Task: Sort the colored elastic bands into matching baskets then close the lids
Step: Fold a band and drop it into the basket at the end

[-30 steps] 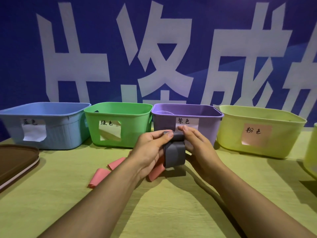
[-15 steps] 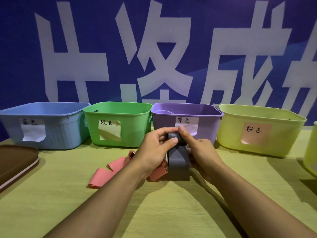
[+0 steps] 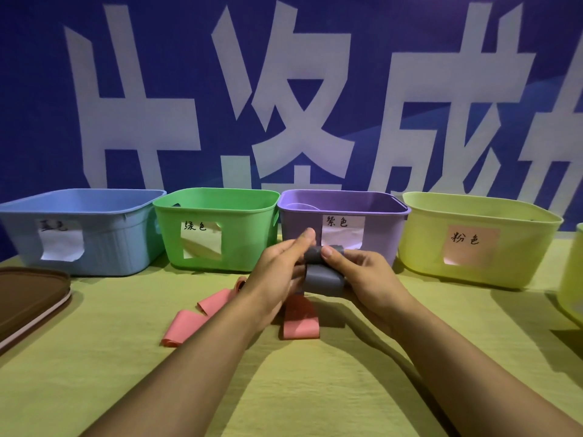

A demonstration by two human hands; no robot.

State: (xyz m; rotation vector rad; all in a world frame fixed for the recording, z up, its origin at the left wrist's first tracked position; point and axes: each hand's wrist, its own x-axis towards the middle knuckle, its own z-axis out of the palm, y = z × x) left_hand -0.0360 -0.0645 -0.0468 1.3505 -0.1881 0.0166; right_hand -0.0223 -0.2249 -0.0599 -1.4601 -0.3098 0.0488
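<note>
Seen from the head camera, two bare forearms reach forward over a yellow-green tablecloth (image 3: 315, 398). Both hands meet in front of the purple basket (image 3: 378, 228), holding a grey elastic band (image 3: 325, 279) off the table between them. The left hand (image 3: 277, 272) pinches the band's upper fold with fingers and thumb, though its fingertips are blurred. The right hand (image 3: 369, 275) curls around the band, its thumb pressing on the top fold. Below the hands, pink elastic bands lie on the cloth: one flat band (image 3: 301, 323) just beneath the grey one, and another folded band (image 3: 186, 326) to the left. Four open baskets stand in a row along the back, touching or nearly so: a blue basket (image 3: 104, 247), a green basket (image 3: 239, 241), the purple one, and a yellow-green basket (image 3: 517, 247), each with a paper label of handwritten characters. A brown lid (image 3: 28, 294) rests at the left edge. A blue banner (image 3: 410, 89) with large white characters fills the background.
</note>
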